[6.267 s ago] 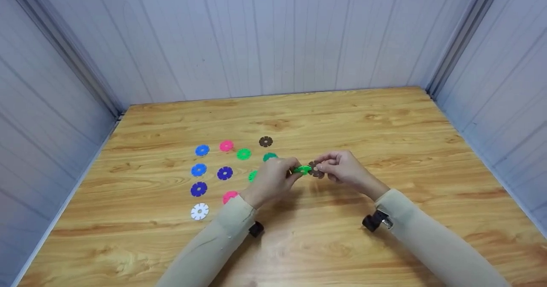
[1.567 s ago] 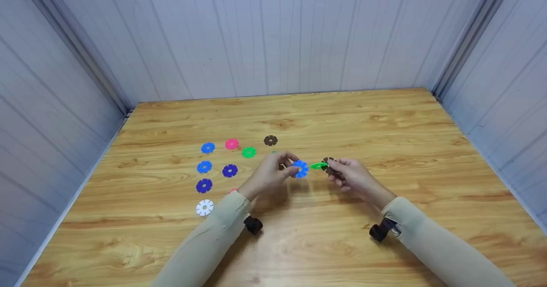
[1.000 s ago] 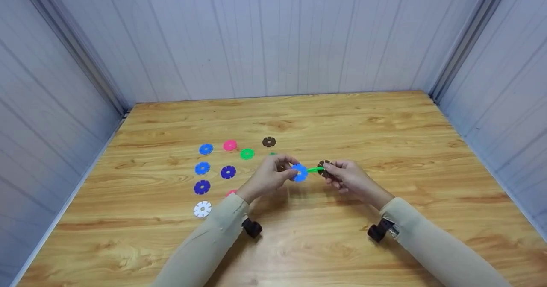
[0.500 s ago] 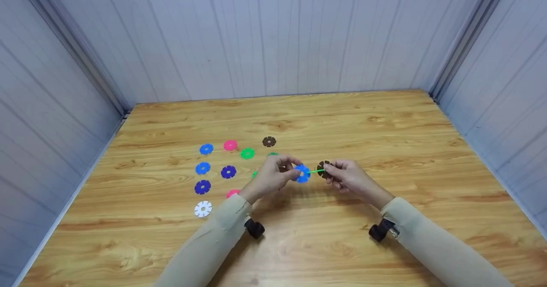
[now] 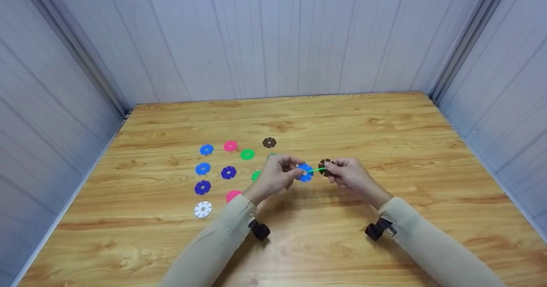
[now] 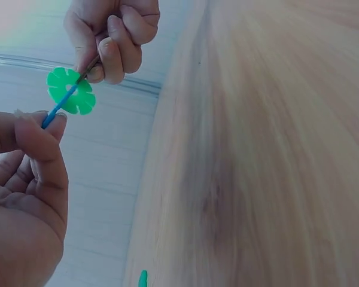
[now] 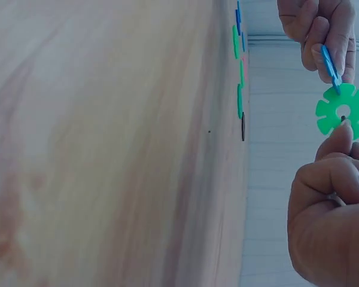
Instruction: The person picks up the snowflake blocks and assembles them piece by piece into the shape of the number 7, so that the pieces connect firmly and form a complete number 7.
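Discs joined in mid-air between two hands

Green disc (image 5: 317, 170) sits at the centre of a small linked piece held above the wooden table (image 5: 384, 142), seen edge-on from the head camera and face-on from both wrist cameras. A light blue disc (image 5: 305, 172) is slotted into one side of it, and a brown disc (image 5: 325, 167) meets it on the other side.

The left hand (image 5: 277, 177) pinches the light blue disc between thumb and curled fingers. The right hand (image 5: 348, 174) pinches the brown disc the same way, its fingertips close against the green one. The two hands are near each other, apart only by the linked discs, with both sleeves reaching in from the near edge.

To the left, loose discs lie flat on the table: two blue ones (image 5: 206, 150), two dark blue ones (image 5: 228, 172), a pink one (image 5: 230, 146) at the far side, a green one (image 5: 247, 154), a second brown one (image 5: 269, 142), a white one (image 5: 203, 209) nearest the person, and another pink one (image 5: 233, 195) just beside the left wrist. Pale panelled walls (image 5: 273, 35) close in the table on three sides.
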Demonstrator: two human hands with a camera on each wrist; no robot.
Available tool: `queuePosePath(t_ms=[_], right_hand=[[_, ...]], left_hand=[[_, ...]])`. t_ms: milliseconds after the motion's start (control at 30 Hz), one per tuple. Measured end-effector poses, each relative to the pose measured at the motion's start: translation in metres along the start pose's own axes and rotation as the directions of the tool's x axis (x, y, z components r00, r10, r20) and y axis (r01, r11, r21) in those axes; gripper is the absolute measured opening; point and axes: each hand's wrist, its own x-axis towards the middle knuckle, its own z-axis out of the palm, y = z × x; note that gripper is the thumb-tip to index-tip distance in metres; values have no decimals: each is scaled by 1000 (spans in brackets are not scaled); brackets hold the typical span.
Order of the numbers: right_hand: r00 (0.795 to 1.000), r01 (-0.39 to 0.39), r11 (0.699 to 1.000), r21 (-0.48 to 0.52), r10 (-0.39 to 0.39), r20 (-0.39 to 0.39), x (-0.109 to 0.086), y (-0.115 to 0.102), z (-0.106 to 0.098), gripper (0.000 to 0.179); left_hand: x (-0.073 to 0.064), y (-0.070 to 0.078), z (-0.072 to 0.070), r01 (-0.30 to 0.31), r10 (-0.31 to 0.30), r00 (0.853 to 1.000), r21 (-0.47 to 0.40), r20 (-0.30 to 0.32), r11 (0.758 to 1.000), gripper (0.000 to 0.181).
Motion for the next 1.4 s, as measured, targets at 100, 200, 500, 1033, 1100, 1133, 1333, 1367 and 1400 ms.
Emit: queuePosePath(t_ms=[100, 200, 500, 1033, 1100, 1133, 1333, 1367, 1400], right_hand=[[1000, -3, 1000, -1, 3, -20, 1, -4, 2, 25], [999, 29, 999, -28, -29, -23, 3, -6, 3, 26], [998, 63, 994, -84, -62, 24, 7, 1, -1, 27], [996, 65, 998, -19, -66, -64, 9, -1, 0, 29], [995, 69, 997, -24, -71, -71, 9, -1, -2, 29], [995, 68, 997, -26, -70, -73, 9, -1, -3, 29], [996, 41, 999, -24, -43, -74, 9, 3, -6, 28], [996, 39, 999, -21, -40, -74, 9, 3, -6, 28], [996, 37, 999, -20, -39, -75, 9, 4, -6, 28]], left_hand=[[8, -11, 1, 5, -5, 1000, -11, -21, 1000, 14], [9, -12, 2, 4, -6, 999, -55, -41, 998, 13], [7, -18, 9, 45, -47, 999, -69, -24, 997, 13], [8, -23, -4, 59, -59, 997, -14, -49, 998, 17], [8, -23, -11, 59, -55, 996, 56, -73, 997, 17], [8, -24, -14, 68, -60, 995, 98, -85, 993, 17], [10, -27, -41, 158, -116, 984, 369, -133, 916, 12], [10, -27, -45, 171, -126, 983, 409, -134, 896, 13], [9, -28, -49, 182, -138, 982, 445, -130, 877, 15]])
